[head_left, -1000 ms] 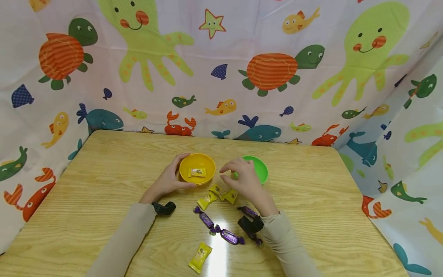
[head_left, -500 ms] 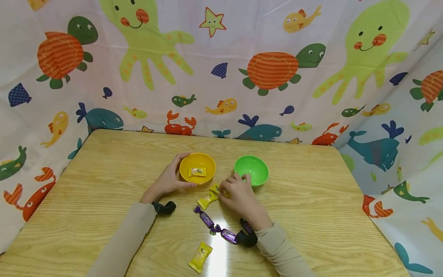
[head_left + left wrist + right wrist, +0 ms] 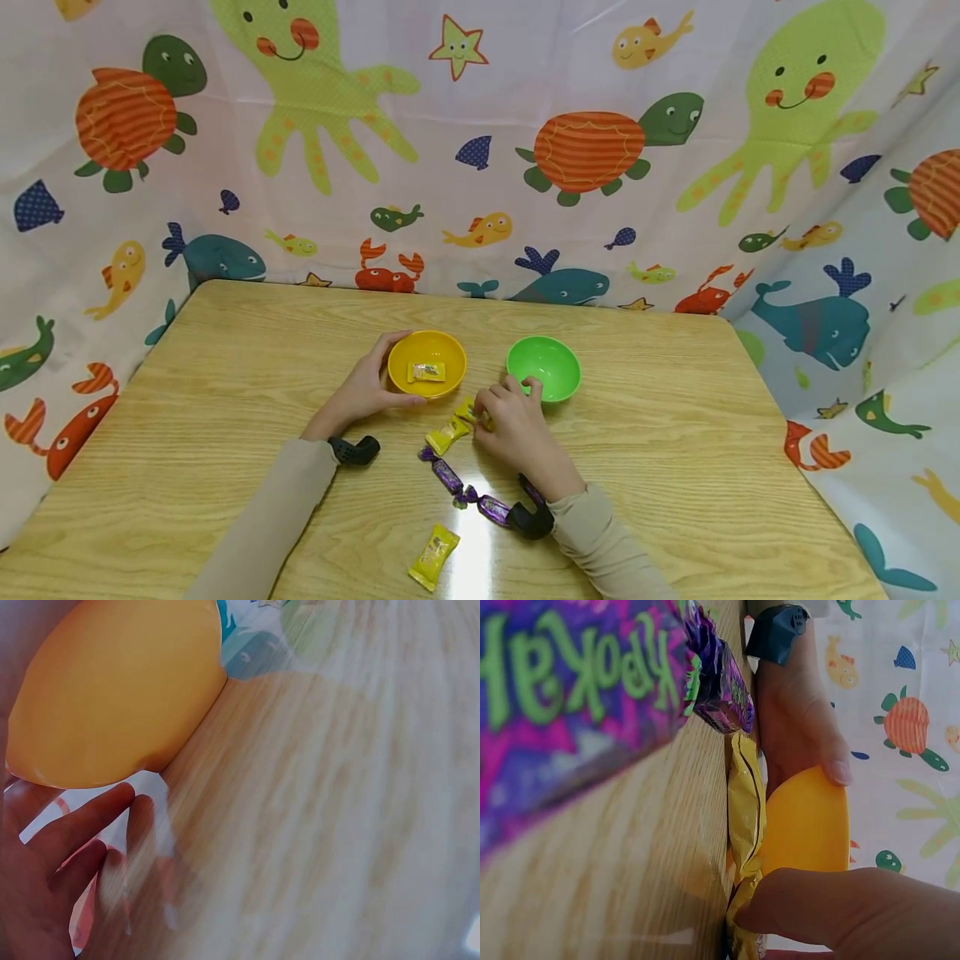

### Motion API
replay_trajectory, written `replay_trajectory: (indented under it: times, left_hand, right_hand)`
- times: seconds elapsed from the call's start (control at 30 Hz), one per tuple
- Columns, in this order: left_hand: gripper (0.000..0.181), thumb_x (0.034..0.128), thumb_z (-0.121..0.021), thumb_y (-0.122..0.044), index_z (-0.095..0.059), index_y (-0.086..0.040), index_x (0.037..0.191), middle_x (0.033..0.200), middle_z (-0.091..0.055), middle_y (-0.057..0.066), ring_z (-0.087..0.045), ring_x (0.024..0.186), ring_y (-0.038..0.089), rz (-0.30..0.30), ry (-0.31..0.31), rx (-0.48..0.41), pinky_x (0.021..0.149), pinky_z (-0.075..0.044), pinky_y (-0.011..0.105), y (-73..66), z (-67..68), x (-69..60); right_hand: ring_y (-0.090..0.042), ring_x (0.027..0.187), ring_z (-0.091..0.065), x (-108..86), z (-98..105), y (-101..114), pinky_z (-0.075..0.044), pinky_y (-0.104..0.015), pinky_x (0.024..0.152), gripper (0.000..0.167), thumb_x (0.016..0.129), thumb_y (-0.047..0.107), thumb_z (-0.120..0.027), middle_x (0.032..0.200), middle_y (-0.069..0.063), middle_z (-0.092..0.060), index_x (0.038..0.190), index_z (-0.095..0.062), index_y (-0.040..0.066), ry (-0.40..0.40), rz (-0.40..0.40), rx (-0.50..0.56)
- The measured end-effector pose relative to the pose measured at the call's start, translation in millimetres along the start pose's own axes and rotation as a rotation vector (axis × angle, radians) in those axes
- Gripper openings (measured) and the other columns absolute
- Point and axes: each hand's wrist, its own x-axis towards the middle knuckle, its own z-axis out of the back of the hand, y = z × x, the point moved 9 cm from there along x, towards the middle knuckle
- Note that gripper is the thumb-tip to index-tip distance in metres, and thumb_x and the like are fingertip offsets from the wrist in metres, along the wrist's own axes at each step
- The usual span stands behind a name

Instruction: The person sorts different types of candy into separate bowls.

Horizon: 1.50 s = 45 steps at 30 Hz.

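My left hand holds the orange-yellow bowl between thumb and fingers; a yellow-wrapped candy lies inside it. In the left wrist view that hand is beside the bowl. My right hand, just in front of the green bowl, pinches a yellow candy, largely covered by the fingers. The right wrist view shows its thumb on the candy, close to another yellow one. Two more yellow candies are left of my fingers.
Purple-wrapped candies lie nearer the front, one partly under my right wrist. A single yellow candy lies near the front edge. A patterned curtain hangs behind the wooden table.
My right hand has come down and toward the front from beside the green bowl to the yellow candies, and its fingers have closed on one. My left hand and the orange-yellow bowl have stayed put.
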Motion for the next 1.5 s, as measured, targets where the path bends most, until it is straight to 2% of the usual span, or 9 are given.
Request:
replay_trajectory:
  times: [0.33,0.6,0.83,1.0,1.2,1.5]
  left_hand:
    - [0.105,0.0703,-0.092,-0.032,-0.03,-0.012,0.152,0.152,-0.039,0.004,-0.034,0.142,0.023,0.009,-0.009,0.007,0.119,-0.021,0.048,1.0,1.1,-1.5]
    - [0.103,0.0707,-0.092,-0.032,-0.031,-0.015,0.152,0.151,-0.04,0.005,-0.035,0.141,0.024,0.012,-0.007,-0.004,0.119,-0.021,0.049,1.1,1.9,-1.0]
    - [0.102,0.0712,-0.092,-0.031,-0.031,-0.016,0.152,0.152,-0.039,0.005,-0.035,0.141,0.024,0.012,-0.007,0.003,0.118,-0.022,0.049,2.0,1.7,-2.0]
    - [0.102,0.0711,-0.092,-0.03,-0.031,-0.016,0.152,0.151,-0.04,0.004,-0.037,0.14,0.023,0.008,-0.006,-0.018,0.118,-0.023,0.048,1.0,0.2,-0.8]
    - [0.102,0.072,-0.091,-0.027,-0.03,-0.016,0.152,0.151,-0.039,0.002,-0.038,0.138,0.022,0.003,0.001,-0.031,0.117,-0.027,0.047,1.6,0.5,-0.2]
    - [0.102,0.0724,-0.091,-0.03,-0.029,-0.014,0.153,0.152,-0.038,0.004,-0.039,0.138,0.023,-0.013,0.003,-0.026,0.114,-0.031,0.048,2.2,0.6,-0.5]
  right_hand:
    - [-0.02,0.086,-0.044,1.5,2,3,-0.026,-0.059,0.093,0.023,0.069,0.007,-0.079,0.078,0.005,-0.059,0.078,-0.061,0.018,0.017,0.005,0.015]
    - [-0.021,0.089,-0.048,8.0,25,7,-0.025,-0.061,0.095,0.022,0.07,0.008,-0.08,0.079,0.005,-0.061,0.079,-0.062,0.017,-0.026,0.014,0.055]
    - [-0.02,0.084,-0.047,23.5,51,17,-0.027,-0.062,0.093,0.021,0.074,0.008,-0.081,0.078,0.003,-0.062,0.078,-0.063,0.017,-0.06,0.073,0.065]
    - [-0.017,0.085,-0.049,45.2,59,23,-0.028,-0.058,0.095,0.018,0.075,0.007,-0.077,0.079,0.005,-0.062,0.079,-0.064,0.017,-0.041,0.108,0.099]
    - [-0.016,0.09,-0.051,74.1,40,31,-0.027,-0.055,0.095,0.013,0.08,0.009,-0.077,0.083,0.006,-0.064,0.084,-0.066,0.016,0.068,0.138,0.161]
    - [-0.017,0.091,-0.047,98.0,-11,30,-0.019,-0.049,0.093,0.01,0.084,0.01,-0.076,0.083,0.006,-0.064,0.085,-0.068,0.017,0.331,0.11,0.216]
